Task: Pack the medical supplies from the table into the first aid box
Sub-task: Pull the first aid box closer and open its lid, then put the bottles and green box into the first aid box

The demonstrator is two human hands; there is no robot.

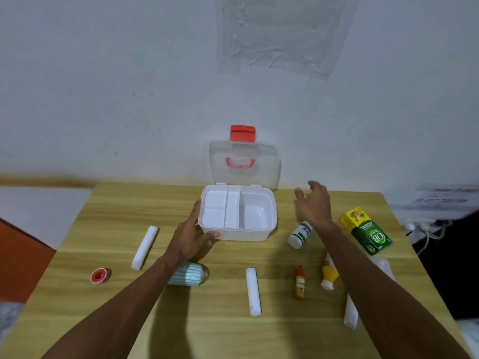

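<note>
The white first aid box (259,234) stands open at the table's back middle, its clear lid (264,161) upright with a red latch; its compartments hold nothing. My left hand (193,234) grips the box's front left corner. To the right of the box, my right hand (315,203) hovers with fingers spread and nothing in it. Around the box lie three white gauze rolls (145,247) (253,291) (350,313), a red tape roll (98,276), a pack of blue masks (190,274), a white bottle (300,233), a small red-capped bottle (300,282), a yellow tube (328,274) and a green-yellow carton (366,230).
The wooden table (103,208) stands against a white wall. A clear plastic packet (382,266) lies under my right forearm. White cables and a plug (425,229) hang off the table's right side. An orange surface (18,257) is at the left.
</note>
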